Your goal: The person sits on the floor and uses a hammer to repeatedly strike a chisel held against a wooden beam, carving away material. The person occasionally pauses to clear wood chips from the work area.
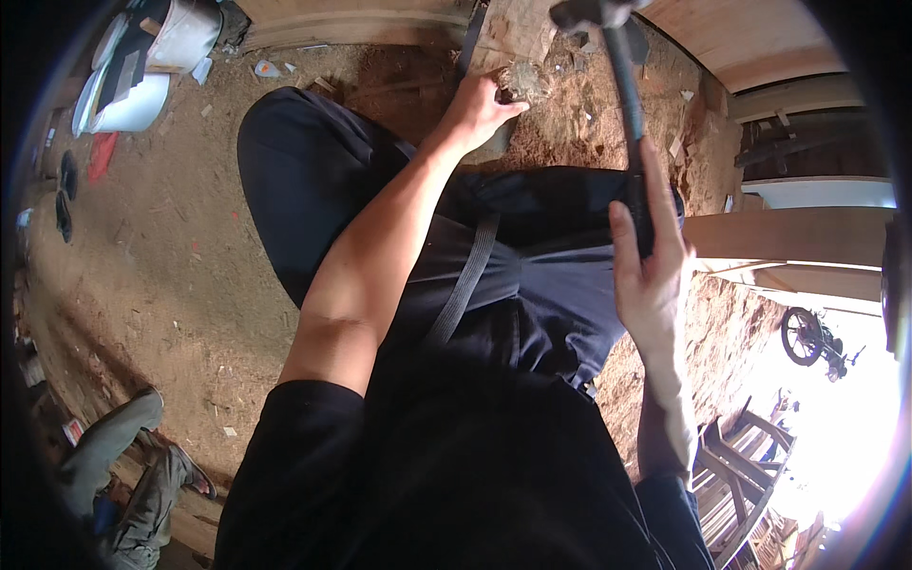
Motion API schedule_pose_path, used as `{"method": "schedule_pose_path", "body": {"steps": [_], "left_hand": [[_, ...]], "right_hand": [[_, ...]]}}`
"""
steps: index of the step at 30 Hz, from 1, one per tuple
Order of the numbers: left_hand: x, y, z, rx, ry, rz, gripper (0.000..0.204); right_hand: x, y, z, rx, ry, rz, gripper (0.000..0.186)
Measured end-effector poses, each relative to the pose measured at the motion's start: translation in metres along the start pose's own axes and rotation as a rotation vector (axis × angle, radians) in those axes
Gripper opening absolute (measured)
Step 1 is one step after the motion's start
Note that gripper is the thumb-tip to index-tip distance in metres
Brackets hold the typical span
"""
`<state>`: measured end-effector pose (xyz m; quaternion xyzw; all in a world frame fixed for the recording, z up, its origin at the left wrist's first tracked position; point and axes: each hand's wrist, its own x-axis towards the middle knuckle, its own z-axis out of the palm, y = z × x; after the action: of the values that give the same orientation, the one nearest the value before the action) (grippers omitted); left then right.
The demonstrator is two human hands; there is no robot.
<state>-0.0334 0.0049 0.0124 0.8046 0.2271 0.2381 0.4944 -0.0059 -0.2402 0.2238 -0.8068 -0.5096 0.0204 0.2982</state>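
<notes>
My right hand (655,275) is wrapped round the dark grip of a hammer (622,85). The hammer is raised, and its metal head is at the top edge of the view, partly cut off. In front of my lap, my left hand (472,116) closes round a piece of wood with a pale, frayed end (524,83). The thumb lies along its near side, and the rest of the piece is hidden below. Just beyond it lies a wooden board (508,33), with a dark narrow bar (468,43) along its left side.
Wood chips and scraps cover the dirt floor (190,275). White containers (176,43) stand at the far left. Another person's legs (157,484) are at the lower left. Wooden beams (788,236) line the right, with a motorcycle (812,340) and a wooden rack (746,465) beyond.
</notes>
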Motion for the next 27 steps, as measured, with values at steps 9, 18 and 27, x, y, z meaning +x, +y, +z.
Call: {"method": "schedule_pose_path", "body": {"steps": [9, 18, 27], "left_hand": [[-0.005, 0.006, 0.0, -0.03, 0.046, 0.044, 0.039], [-0.007, -0.006, 0.013, 0.021, 0.212, 0.224, 0.035], [-0.006, -0.006, 0.009, -0.042, 0.102, 0.149, 0.038]], "right_hand": [[-0.007, 0.013, 0.011, -0.069, -0.193, -0.065, 0.063], [0.008, 0.015, 0.01, -0.066, -0.293, 0.059, 0.061], [0.012, 0.02, 0.017, -0.136, -0.219, -0.087, 0.062]]}}
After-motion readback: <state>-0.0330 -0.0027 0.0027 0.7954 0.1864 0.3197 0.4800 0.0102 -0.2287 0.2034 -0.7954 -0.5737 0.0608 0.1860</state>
